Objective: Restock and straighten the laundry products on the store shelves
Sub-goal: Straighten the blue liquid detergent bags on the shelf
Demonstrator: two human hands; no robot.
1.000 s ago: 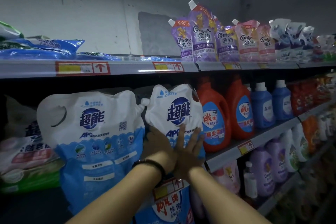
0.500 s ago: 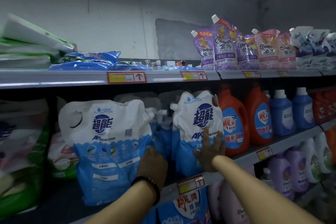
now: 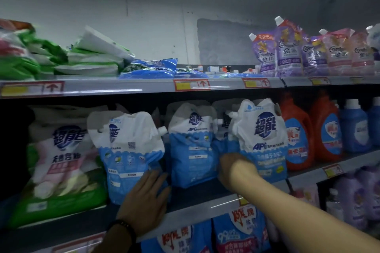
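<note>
A: The head camera looks at the middle shelf [image 3: 205, 193], where three blue-and-white detergent pouches stand along the front. The left hand [image 3: 147, 197] lies flat on the lower front of the left pouch [image 3: 127, 150], fingers straight, palm pressing the blue part.

B: That pouch sits a little askew, with its spout pointing right toward the middle pouch [image 3: 191, 150]. There's a black wristband [image 3: 123, 227] on the left wrist.

A: Over to the right hand [image 3: 230, 168]. It reaches low into the gap between the middle pouch and the right pouch [image 3: 261, 139], with the back of the hand toward the camera.

B: Its fingers go out of sight behind the edge of the right pouch. Whether they grip it or only push against it cannot be told.

A: The right pouch stands upright, just beside the red bottles [image 3: 296, 135] on the same shelf.

B: Up on the top shelf [image 3: 102, 86], green-and-white bags [image 3: 90, 57] lie stacked at the left, and purple pouches [image 3: 285, 51] stand well apart at the right.
</note>
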